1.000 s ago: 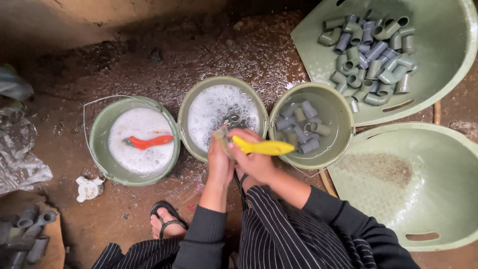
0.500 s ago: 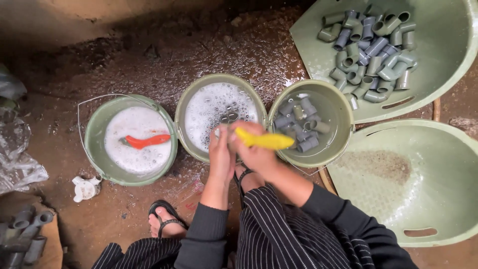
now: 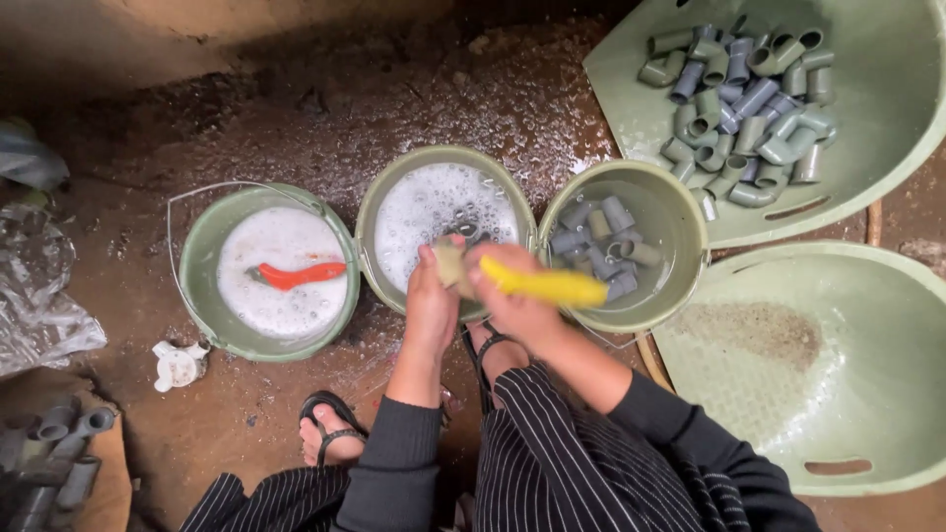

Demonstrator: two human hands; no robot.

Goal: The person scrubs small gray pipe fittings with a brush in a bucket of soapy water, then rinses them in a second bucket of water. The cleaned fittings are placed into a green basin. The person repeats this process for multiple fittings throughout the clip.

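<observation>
My left hand (image 3: 431,305) grips a small greenish pipe fitting (image 3: 452,263) over the near rim of the middle bucket (image 3: 379,207), which is full of foamy water. My right hand (image 3: 512,303) holds a yellow brush (image 3: 547,286) by its handle, its head pressed against the fitting. The handle sticks out to the right over the right bucket (image 3: 682,212), where several grey fittings (image 3: 603,236) lie in clear water.
A left bucket (image 3: 202,266) of suds holds an orange brush (image 3: 296,276). A green tub (image 3: 887,128) at top right holds several grey fittings (image 3: 739,99); another green tub (image 3: 867,394) sits at right. More fittings (image 3: 49,453) lie bottom left, near a plastic bag (image 3: 39,296). My sandalled foot (image 3: 330,433) rests on wet ground.
Both hands stay together over the middle bucket's rim; the yellow brush has shifted slightly back and forth against the fitting, and the view has drifted a little.
</observation>
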